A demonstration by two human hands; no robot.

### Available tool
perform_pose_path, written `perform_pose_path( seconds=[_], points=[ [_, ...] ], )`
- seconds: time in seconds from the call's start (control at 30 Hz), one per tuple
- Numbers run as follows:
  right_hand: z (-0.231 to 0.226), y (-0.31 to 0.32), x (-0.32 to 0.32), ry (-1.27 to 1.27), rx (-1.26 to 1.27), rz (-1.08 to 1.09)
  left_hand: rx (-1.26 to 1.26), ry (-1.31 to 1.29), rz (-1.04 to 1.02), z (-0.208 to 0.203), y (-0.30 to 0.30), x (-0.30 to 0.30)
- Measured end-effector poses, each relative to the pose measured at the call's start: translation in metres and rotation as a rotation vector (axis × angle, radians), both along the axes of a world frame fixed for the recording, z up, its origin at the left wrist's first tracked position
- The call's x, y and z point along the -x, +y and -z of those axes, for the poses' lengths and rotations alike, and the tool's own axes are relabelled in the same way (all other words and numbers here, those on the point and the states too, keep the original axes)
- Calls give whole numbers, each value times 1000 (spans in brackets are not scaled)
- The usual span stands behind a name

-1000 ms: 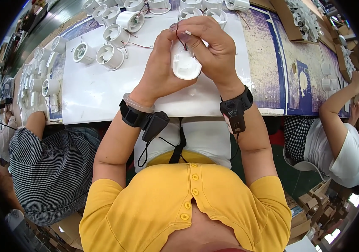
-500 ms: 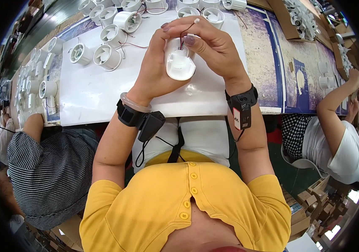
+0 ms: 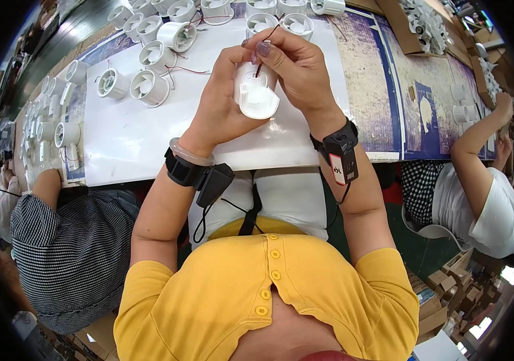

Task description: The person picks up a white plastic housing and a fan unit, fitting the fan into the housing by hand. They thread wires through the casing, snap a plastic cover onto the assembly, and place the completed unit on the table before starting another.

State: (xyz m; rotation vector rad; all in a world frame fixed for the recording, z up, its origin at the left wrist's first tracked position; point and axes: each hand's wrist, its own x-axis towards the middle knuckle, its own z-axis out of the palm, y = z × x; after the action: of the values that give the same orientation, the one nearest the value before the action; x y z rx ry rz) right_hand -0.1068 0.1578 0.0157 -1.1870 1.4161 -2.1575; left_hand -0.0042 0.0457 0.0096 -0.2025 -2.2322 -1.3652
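Over the table's front, my left hand (image 3: 216,103) is wrapped round a white plastic housing (image 3: 259,102) whose open, scooped end faces me. Thin dark red wires (image 3: 258,71) rise out of the housing. My right hand (image 3: 302,75) pinches these wires between thumb and fingertips at the housing's far end. The wires' free end sticks up beyond the fingers. Both hands touch at the fingertips, and the far part of the housing is hidden by them.
White round fan units (image 3: 150,88) with thin wires stand left and along the far side of the white sheet (image 3: 124,144). A cardboard box (image 3: 410,36) of white parts is far right. Co-workers sit on both sides, one in a checked shirt (image 3: 76,259).
My right fingers have drawn together on the wires, and the right wrist has turned and moved slightly left. The housing stays in my left hand.
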Motion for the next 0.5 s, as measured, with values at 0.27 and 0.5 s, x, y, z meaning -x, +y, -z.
perform_pose_path(
  seconds=[0.27,0.5],
  points=[
    [-4,1,-1,-20,-36,-15,6,56,18,1,-2,0],
    [-18,1,6,-251,343,-242,-219,65,81,8,-8,4]
  ],
)
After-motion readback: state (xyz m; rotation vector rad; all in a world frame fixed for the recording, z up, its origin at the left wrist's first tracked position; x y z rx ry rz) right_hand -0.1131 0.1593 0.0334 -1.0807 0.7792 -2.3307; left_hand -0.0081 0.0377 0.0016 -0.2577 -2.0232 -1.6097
